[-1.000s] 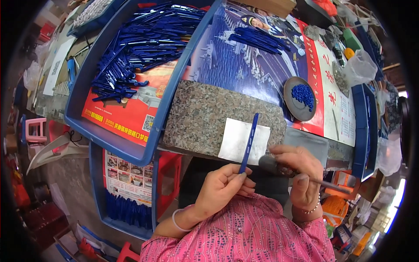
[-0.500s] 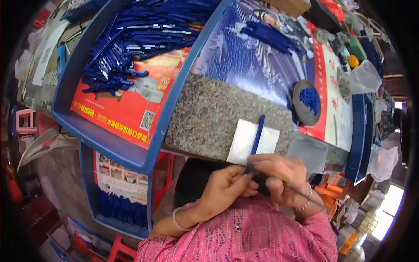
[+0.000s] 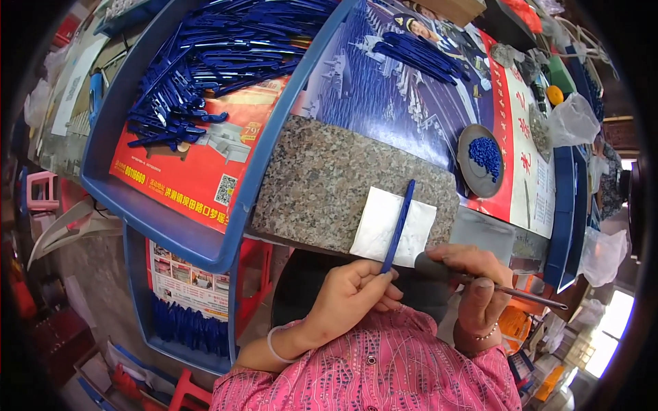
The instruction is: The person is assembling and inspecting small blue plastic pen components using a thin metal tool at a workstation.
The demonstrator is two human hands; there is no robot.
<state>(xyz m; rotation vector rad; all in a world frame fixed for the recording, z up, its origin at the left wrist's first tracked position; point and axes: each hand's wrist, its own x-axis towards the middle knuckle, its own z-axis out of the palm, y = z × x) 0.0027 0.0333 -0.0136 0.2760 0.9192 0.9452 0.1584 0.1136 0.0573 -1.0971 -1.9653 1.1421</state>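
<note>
the left hand (image 3: 353,294) pinches the lower end of a slim blue plastic stick (image 3: 398,226) – it lies across a white paper square (image 3: 384,226) at the near edge of the granite slab (image 3: 329,185) – while the right hand (image 3: 473,281) is closed around a dark-handled metal tool (image 3: 480,281) just beside it

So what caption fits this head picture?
Left hand holds a blue stick over white paper; right hand grips a tool.
</note>
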